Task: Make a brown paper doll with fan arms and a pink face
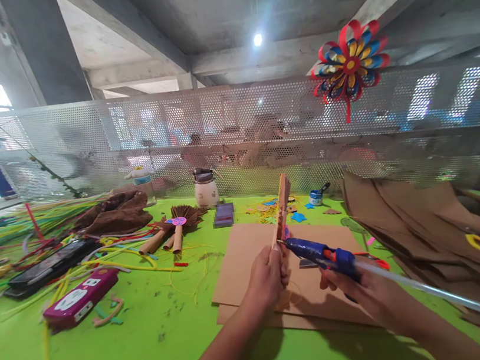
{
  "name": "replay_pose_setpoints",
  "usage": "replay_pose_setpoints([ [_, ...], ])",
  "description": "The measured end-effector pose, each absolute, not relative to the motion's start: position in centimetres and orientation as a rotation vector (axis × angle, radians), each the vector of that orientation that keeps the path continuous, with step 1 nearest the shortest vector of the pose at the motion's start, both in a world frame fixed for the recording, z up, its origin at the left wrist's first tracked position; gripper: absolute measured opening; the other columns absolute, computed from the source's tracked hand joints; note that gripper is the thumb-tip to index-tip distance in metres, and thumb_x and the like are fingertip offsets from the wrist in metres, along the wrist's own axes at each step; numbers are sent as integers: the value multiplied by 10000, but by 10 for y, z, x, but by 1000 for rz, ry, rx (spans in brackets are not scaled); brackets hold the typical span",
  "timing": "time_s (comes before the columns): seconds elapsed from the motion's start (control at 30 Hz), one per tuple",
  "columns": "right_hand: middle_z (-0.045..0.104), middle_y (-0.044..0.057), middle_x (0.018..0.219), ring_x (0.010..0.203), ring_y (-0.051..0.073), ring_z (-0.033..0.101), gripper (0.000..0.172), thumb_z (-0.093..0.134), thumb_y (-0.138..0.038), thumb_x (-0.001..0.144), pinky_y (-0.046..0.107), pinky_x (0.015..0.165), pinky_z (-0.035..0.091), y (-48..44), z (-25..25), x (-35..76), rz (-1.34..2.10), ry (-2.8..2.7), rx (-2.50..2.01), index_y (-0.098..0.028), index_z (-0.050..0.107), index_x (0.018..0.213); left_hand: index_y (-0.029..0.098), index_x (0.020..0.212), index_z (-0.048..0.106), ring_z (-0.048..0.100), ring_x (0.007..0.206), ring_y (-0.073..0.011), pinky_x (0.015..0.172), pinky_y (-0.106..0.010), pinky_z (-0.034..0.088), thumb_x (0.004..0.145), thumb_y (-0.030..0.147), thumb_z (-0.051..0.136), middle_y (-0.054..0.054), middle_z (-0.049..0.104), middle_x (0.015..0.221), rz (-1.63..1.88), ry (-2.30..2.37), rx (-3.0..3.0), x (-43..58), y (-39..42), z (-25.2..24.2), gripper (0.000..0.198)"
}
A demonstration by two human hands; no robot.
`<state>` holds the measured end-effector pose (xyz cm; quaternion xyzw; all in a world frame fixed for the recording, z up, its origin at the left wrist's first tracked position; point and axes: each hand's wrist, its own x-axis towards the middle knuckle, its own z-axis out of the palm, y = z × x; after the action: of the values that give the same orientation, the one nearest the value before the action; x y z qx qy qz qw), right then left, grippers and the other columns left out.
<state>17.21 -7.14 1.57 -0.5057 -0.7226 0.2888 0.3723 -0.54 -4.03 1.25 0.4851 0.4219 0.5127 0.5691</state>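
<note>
My left hand point(266, 277) is closed round the lower end of a thin brown cardboard strip point(283, 205), which it holds upright over a flat cardboard sheet point(246, 256). In my right hand point(363, 291) is a blue glue gun point(322, 253) with an orange trigger. Its nozzle touches the strip just above my left fingers. A long clear glue stick point(439, 293) juts out of the gun's back toward the right.
A green table point(154, 329) holds a pink power strip point(81, 297), coloured paper strips point(27, 225), rolled brown paper fans point(175, 228), a white jar point(205, 188) and stacked cardboard sheets point(424, 219). A perforated metal screen point(232, 127) stands behind, with a paper pinwheel point(351, 66) on it.
</note>
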Motion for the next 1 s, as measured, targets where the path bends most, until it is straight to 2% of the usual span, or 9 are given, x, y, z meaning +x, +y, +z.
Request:
replay_pose_setpoints([
  [0.23,639,50,689,672,189,597,409,455,-540,804,259,637,493,-77,26,165,622,-1853,-1261,-176,618,711,180,751,406,330,420,-54,431,-189,249,801,470,403,81,342,531,1249,985,1185,-5,-39,12,294],
  [0.7,654,43,682,677,189,606,410,451,-542,805,255,643,491,-77,24,163,588,-1852,-1249,-190,629,695,175,746,415,337,426,-60,437,-194,279,808,471,392,76,350,530,1236,1041,1220,-7,-36,7,303],
  [1.0,665,53,705,694,201,621,402,457,-552,795,271,648,500,-76,21,167,627,-1846,-1232,-190,626,750,175,743,402,341,428,-57,431,-188,266,827,434,357,72,360,531,1196,1064,1221,-6,-34,5,276],
])
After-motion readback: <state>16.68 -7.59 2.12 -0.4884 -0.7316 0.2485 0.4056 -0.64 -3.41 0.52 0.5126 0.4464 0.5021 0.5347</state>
